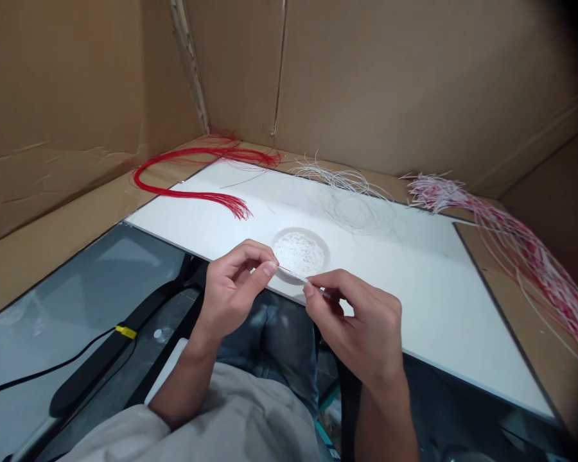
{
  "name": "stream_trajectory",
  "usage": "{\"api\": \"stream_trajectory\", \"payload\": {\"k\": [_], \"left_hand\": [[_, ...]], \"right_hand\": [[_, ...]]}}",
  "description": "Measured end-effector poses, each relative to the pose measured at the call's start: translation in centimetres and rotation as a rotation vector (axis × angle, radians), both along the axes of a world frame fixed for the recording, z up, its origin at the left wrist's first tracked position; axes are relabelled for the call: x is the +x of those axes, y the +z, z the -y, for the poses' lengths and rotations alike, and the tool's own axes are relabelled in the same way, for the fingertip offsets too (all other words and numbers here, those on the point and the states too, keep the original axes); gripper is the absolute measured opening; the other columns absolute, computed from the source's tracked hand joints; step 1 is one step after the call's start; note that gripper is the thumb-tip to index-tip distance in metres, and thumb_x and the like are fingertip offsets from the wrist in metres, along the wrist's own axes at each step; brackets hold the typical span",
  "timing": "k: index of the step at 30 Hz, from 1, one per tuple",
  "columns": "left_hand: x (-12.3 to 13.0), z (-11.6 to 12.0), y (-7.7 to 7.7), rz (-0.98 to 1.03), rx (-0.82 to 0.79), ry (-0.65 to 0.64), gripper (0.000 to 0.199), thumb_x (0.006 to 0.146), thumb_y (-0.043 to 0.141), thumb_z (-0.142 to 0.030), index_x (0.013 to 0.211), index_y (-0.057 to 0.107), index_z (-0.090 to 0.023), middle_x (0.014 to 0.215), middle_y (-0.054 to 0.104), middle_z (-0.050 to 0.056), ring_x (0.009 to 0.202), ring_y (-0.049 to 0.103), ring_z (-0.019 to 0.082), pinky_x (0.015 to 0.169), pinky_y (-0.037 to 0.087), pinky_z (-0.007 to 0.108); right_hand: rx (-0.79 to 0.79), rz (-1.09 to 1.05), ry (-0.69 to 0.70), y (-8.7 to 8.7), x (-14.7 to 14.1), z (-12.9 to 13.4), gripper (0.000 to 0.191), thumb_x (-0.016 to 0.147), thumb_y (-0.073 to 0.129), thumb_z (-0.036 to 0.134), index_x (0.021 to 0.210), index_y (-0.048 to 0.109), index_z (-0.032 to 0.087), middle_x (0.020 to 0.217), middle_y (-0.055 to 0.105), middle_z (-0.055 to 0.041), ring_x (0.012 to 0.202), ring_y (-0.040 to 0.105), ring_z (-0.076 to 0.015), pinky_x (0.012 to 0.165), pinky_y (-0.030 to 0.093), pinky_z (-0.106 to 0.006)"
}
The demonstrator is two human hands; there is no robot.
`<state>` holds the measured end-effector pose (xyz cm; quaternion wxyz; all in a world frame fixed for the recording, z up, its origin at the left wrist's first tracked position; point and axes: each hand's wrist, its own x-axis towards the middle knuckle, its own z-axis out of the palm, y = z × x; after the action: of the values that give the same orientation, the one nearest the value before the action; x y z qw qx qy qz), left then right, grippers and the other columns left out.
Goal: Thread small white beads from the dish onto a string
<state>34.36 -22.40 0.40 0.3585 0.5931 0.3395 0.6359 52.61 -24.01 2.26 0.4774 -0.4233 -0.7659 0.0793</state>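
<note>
Close to the table's front edge, my left hand (pixel 241 282) pinches the red end of a thin wire (pixel 284 268) between thumb and forefinger. My right hand (pixel 354 311) is closed on a thin white strand (pixel 298 278) that meets the red wire in the gap between my hands. Whether the white strand is a sleeve around the wire or lies beside it, I cannot tell. Just behind my fingers stands a round bowl (pixel 325 247) full of small white pieces, its near rim partly hidden by my hands.
A curved bundle of red wires (pixel 173 191) lies at the back left of the white table (pixel 428 289). Loose white wires (pixel 340 176) lie at the back. Along the right runs a bundle of red and white strands (pixel 520 234). Cardboard walls (pixel 366 77) enclose the table. A black armrest (pixel 110 353) is at left.
</note>
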Motion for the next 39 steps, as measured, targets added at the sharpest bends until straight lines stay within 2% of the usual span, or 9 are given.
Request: {"api": "stream_trajectory", "payload": {"k": [8, 13, 16, 24, 27, 30, 32, 35, 39], "left_hand": [[-0.21, -0.07, -0.57, 0.035, -0.005, 0.003, 0.008, 0.095, 0.071, -0.022, 0.087, 0.071, -0.019, 0.087, 0.068, 0.004, 0.081, 0.062, 0.015, 0.072, 0.050, 0.025], [-0.19, 0.05, -0.38, 0.024, -0.012, 0.013, 0.009, 0.095, 0.070, -0.023, 0.087, 0.070, -0.019, 0.086, 0.067, 0.004, 0.081, 0.062, 0.015, 0.072, 0.050, 0.026], [-0.13, 0.08, -0.18, 0.013, -0.018, 0.015, 0.010, 0.095, 0.071, -0.024, 0.086, 0.070, -0.019, 0.085, 0.067, 0.004, 0.080, 0.062, 0.015, 0.072, 0.051, 0.026], [-0.11, 0.08, -0.18, 0.029, -0.011, 0.007, 0.009, 0.095, 0.070, -0.021, 0.086, 0.071, -0.019, 0.086, 0.067, 0.003, 0.082, 0.063, 0.014, 0.074, 0.052, 0.024], [-0.12, 0.25, -0.14, 0.020, -0.014, 0.011, 0.009, 0.094, 0.070, -0.022, 0.086, 0.071, -0.018, 0.085, 0.067, 0.004, 0.081, 0.062, 0.015, 0.073, 0.052, 0.025], [-0.12, 0.38, -0.06, 0.012, -0.015, 0.011, 0.009, 0.094, 0.071, -0.022, 0.085, 0.070, -0.018, 0.085, 0.067, 0.004, 0.081, 0.063, 0.015, 0.073, 0.053, 0.026], [-0.11, 0.39, -0.04, 0.007, -0.013, 0.009, 0.009, 0.094, 0.071, -0.022, 0.086, 0.070, -0.018, 0.086, 0.067, 0.004, 0.081, 0.063, 0.015, 0.073, 0.053, 0.025], [-0.09, 0.36, -0.02, 0.009, -0.012, 0.010, 0.009, 0.094, 0.070, -0.021, 0.085, 0.070, -0.018, 0.085, 0.067, 0.004, 0.081, 0.063, 0.015, 0.073, 0.053, 0.025], [-0.06, 0.34, 0.06, 0.012, -0.008, -0.007, 0.009, 0.095, 0.070, -0.020, 0.086, 0.070, -0.018, 0.086, 0.067, 0.004, 0.081, 0.063, 0.014, 0.073, 0.052, 0.024]], "right_hand": [[-0.063, -0.031, 0.033, 0.13, 0.24, 0.06, 0.010, 0.087, 0.061, 0.011, 0.083, 0.065, 0.019, 0.062, 0.061, 0.0051, 0.049, 0.051, -0.0067, 0.048, 0.042, -0.019], [-0.143, -0.068, 0.045, -0.03, 0.04, 0.14, 0.012, 0.090, 0.063, 0.014, 0.099, 0.068, 0.020, 0.067, 0.064, 0.0052, 0.048, 0.048, -0.0073, 0.046, 0.042, -0.020], [-0.117, -0.065, 0.064, 0.05, -0.19, 0.13, 0.011, 0.093, 0.064, 0.016, 0.102, 0.069, 0.020, 0.074, 0.069, 0.0034, 0.050, 0.047, -0.0070, 0.047, 0.042, -0.021], [-0.058, -0.060, 0.004, 0.04, -0.47, 0.24, 0.009, 0.091, 0.063, 0.013, 0.085, 0.066, 0.019, 0.059, 0.055, 0.0070, 0.048, 0.044, -0.0065, 0.047, 0.037, -0.021], [-0.091, -0.073, 0.003, -0.06, -0.48, 0.24, 0.009, 0.090, 0.064, 0.015, 0.097, 0.069, 0.020, 0.068, 0.064, 0.0053, 0.046, 0.041, -0.0067, 0.045, 0.038, -0.022], [-0.087, -0.053, 0.017, -0.04, -0.55, 0.16, 0.013, 0.094, 0.065, 0.019, 0.105, 0.071, 0.021, 0.074, 0.069, 0.0032, 0.048, 0.044, -0.0078, 0.047, 0.040, -0.023], [-0.072, -0.037, 0.007, -0.01, -0.59, 0.14, 0.008, 0.095, 0.064, 0.019, 0.098, 0.071, 0.021, 0.066, 0.064, 0.0043, 0.049, 0.047, -0.0086, 0.048, 0.040, -0.023], [-0.072, -0.048, -0.020, -0.01, -0.57, 0.19, 0.008, 0.093, 0.062, 0.017, 0.088, 0.067, 0.021, 0.057, 0.054, 0.0068, 0.046, 0.043, -0.0082, 0.046, 0.037, -0.023], [-0.078, -0.042, 0.000, 0.02, -0.54, 0.23, 0.007, 0.093, 0.063, 0.018, 0.099, 0.068, 0.020, 0.068, 0.066, 0.0042, 0.046, 0.042, -0.0079, 0.046, 0.038, -0.023]]}}
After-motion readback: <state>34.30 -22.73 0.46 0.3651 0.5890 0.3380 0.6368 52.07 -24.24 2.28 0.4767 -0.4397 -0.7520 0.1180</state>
